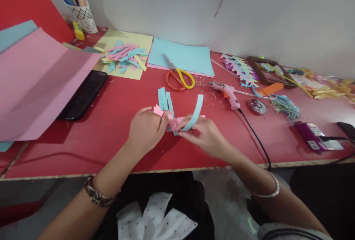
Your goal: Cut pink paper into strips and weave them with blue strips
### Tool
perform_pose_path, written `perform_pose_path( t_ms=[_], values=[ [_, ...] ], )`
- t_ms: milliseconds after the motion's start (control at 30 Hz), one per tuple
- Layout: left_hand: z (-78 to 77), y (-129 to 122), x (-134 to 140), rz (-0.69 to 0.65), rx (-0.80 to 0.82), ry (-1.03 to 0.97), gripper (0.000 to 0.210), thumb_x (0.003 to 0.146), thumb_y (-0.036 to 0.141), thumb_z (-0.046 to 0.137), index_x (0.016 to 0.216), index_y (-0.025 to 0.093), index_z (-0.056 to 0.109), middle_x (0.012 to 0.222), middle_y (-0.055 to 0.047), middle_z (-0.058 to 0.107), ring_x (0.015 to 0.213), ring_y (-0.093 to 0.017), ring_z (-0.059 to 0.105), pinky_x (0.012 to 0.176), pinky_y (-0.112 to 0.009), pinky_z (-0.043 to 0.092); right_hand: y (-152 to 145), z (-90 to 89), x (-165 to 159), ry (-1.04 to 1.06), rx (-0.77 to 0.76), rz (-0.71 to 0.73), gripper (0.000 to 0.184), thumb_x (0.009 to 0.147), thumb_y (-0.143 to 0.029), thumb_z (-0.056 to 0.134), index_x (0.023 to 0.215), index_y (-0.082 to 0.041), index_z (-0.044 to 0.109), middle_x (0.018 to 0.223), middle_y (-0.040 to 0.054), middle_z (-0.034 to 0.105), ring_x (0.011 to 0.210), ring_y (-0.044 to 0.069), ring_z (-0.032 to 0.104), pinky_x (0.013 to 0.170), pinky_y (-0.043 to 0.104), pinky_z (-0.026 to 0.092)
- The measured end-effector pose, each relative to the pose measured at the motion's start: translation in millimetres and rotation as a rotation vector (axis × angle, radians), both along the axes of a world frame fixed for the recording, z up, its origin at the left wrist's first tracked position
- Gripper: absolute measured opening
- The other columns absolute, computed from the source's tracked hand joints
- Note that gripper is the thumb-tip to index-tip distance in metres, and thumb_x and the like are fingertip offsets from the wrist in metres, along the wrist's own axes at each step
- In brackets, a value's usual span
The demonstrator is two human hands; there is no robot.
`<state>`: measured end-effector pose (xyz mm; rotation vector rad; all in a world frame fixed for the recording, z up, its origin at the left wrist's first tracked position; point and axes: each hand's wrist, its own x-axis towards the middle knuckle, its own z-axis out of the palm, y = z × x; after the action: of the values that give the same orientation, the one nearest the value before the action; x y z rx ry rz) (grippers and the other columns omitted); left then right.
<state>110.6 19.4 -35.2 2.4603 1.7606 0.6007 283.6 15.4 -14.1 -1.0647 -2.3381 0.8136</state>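
Note:
My left hand is closed on a folded pink paper strip, whose pointed end juts out past the thumb. Opposite it, my right hand pinches a light blue paper strip that curves upward from the fingers. The pink paper runs on between both hands, and part of it shows behind the right fingers. Several light blue paper strips lie flat on the red table just beyond my hands. Where the pink and blue strips meet, the fingers hide the detail.
Scissors lie beyond the strips, partly on blue sheets. A pink glue gun with its black cord is to the right. Cut paper pieces are heaped at back left. A phone sits partly under pink sheets.

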Motion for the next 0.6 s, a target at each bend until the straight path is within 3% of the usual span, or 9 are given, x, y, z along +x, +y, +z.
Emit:
perform_pose_path(
  t_ms=[267, 467, 600],
  values=[
    [1.4, -0.7, 2.0, 0.039, 0.033, -0.005, 0.054, 0.084, 0.026, 0.022, 0.051, 0.015, 0.064, 0.042, -0.006, 0.055, 0.042, -0.015, 0.049, 0.061, -0.029, 0.044, 16.2, -8.2, -6.3, -0.148, 0.076, -0.151, 0.005, 0.075, -0.02, 0.059, 0.074, -0.015, 0.059, 0.083, 0.0049, 0.052, 0.08, 0.017, 0.049, 0.07, 0.028, 0.039],
    [1.5, -1.2, 1.5, 0.033, 0.052, 0.013, 0.057, 0.085, 0.026, 0.021, 0.045, 0.014, 0.06, 0.037, -0.005, 0.05, 0.038, -0.014, 0.046, 0.059, -0.028, 0.043, 19.6, -12.8, -5.6, -0.137, 0.041, -0.171, 0.008, 0.077, -0.021, 0.055, 0.07, -0.017, 0.056, 0.081, 0.0026, 0.049, 0.078, 0.015, 0.048, 0.069, 0.028, 0.036],
    [0.9, -2.1, 0.9, 0.014, 0.038, -0.014, 0.056, 0.085, 0.025, 0.02, 0.057, 0.015, 0.067, 0.042, -0.005, 0.055, 0.039, -0.014, 0.045, 0.058, -0.028, 0.042, 22.0, -13.1, -5.9, -0.144, -0.017, -0.218, 0.011, 0.077, -0.023, 0.055, 0.068, -0.017, 0.051, 0.079, 0.0019, 0.051, 0.078, 0.016, 0.049, 0.068, 0.029, 0.035]
  ],
)
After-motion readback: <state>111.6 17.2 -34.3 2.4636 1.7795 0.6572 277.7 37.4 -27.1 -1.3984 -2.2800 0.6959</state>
